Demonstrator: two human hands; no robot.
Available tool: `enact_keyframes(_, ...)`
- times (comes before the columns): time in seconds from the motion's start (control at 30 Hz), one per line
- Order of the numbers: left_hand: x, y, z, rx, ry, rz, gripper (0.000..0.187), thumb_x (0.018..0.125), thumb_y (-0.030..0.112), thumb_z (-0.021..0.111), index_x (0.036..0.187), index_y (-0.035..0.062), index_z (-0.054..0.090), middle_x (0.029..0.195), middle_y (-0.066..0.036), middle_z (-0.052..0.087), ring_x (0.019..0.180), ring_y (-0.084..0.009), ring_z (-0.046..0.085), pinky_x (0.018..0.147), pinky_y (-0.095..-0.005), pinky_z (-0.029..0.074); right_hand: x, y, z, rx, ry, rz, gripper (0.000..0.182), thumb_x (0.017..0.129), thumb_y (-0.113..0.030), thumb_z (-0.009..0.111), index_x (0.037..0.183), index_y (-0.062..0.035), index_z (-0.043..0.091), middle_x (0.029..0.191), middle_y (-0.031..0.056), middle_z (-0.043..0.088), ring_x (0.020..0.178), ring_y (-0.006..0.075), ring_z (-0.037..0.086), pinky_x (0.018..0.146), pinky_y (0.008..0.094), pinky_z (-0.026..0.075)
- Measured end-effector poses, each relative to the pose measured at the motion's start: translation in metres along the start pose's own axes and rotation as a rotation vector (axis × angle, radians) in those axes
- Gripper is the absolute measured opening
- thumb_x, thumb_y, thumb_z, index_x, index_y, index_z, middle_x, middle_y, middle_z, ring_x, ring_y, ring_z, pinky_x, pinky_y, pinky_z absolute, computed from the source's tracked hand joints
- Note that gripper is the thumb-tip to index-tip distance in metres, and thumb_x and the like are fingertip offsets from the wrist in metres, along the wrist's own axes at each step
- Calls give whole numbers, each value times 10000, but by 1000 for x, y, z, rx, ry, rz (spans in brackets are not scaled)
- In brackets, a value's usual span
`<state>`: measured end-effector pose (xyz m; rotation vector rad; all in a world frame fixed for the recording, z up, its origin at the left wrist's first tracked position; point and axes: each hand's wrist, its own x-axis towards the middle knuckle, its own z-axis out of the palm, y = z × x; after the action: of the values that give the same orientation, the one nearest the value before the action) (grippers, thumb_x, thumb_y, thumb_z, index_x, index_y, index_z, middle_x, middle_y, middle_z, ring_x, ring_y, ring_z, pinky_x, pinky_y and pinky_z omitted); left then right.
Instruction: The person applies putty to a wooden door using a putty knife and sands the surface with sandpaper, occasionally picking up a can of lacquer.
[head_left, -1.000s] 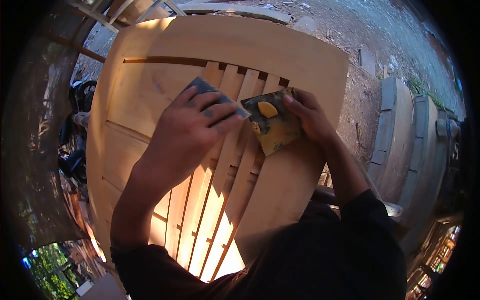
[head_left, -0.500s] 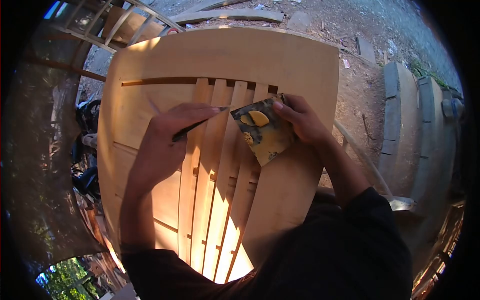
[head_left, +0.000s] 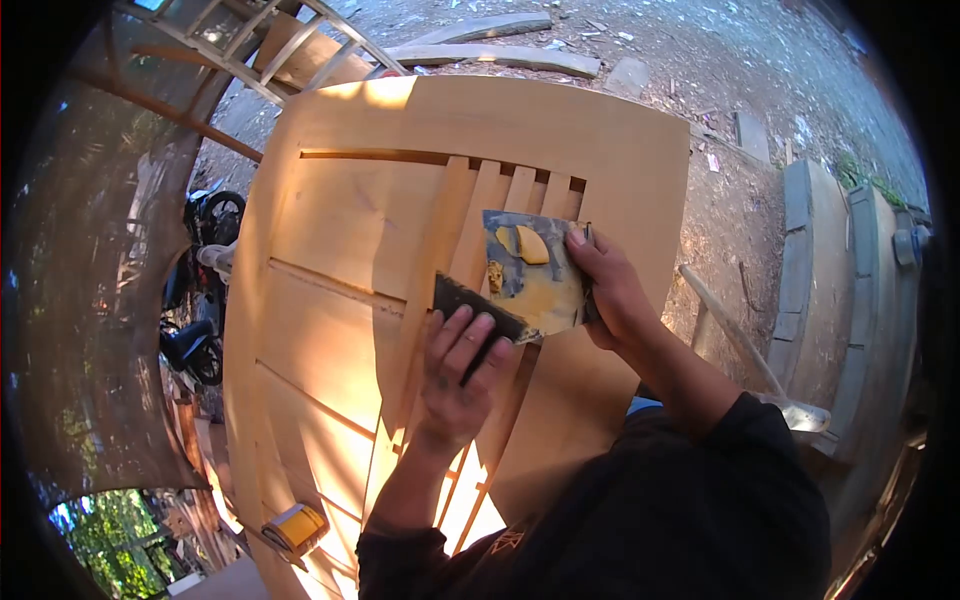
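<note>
Yellow putty lies in lumps and smears on a square, dark-stained plate [head_left: 540,295], which my right hand [head_left: 612,285] grips by its right edge. In my left hand [head_left: 460,370] is a dark, flat scraper [head_left: 480,308], fingers pressed on its face. The scraper's lower right end meets the bottom edge of the plate. Both tools are above a pale wooden door [head_left: 340,215] with recessed panels and several long slats [head_left: 485,195]. Shadow and bright sun patches fall across the wood.
A yellow-labelled can [head_left: 296,528] rests on the door's lower left part. A ladder [head_left: 290,50] stands at the upper left, with a motorcycle [head_left: 205,290] below it. Planks [head_left: 500,58] lie on the ground beyond. Concrete blocks [head_left: 797,250] and a wooden handle [head_left: 735,330] are at right.
My left hand has moved right and down, bringing the scraper to the plate. The plate has turned more upright. The view has shifted, and the can now shows.
</note>
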<state>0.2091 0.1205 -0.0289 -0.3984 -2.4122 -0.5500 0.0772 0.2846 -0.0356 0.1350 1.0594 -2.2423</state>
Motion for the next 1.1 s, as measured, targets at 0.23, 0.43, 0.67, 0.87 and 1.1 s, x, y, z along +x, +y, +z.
enact_keyframes(0.23, 3, -2, -55, 101, -237, -147, 392, 747, -14, 607, 1108, 136, 635, 1180, -62, 594, 1137, -320, 523, 968, -480, 402, -15, 7, 2, -84, 31, -201, 261, 974, -238, 461, 1039, 10, 512, 929, 69, 612, 816, 101, 599, 730, 266, 515)
enact_keyframes(0.43, 37, 10, -76, 178, -556, -82, 406, 697, -45, 543, 1051, 114, 666, 1112, -84, 623, 1095, -313, 550, 949, -453, 431, -12, 19, 8, -211, 39, -344, 246, 967, -218, 485, 1035, 15, 532, 914, 44, 597, 802, 68, 543, 723, 238, 464)
enact_keyframes(0.67, 58, -88, -75, 48, -680, -302, 531, 643, -153, 470, 1089, 77, 644, 1111, -81, 627, 1055, -275, 559, 896, -343, 474, 15, 28, -51, -402, 198, -337, 218, 963, -230, 496, 991, -21, 552, 768, -43, 500, 689, 23, 420, 630, 202, 377)
enact_keyframes(0.87, 41, -134, -41, 77, -657, -174, 544, 648, -162, 485, 1111, 82, 629, 1161, -86, 604, 1127, -291, 526, 967, -381, 431, 17, 26, -60, -331, 204, -350, 235, 963, -224, 488, 1058, -13, 533, 830, -25, 539, 744, 32, 466, 683, 205, 397)
enact_keyframes(1.1, -10, -120, -80, 103, -767, -159, 501, 700, -99, 502, 1130, 126, 625, 1195, -50, 591, 1153, -271, 518, 1010, -433, 392, 17, 21, -51, -368, 160, -353, 272, 964, -210, 479, 1125, 7, 512, 974, 27, 594, 870, 62, 530, 792, 233, 429)
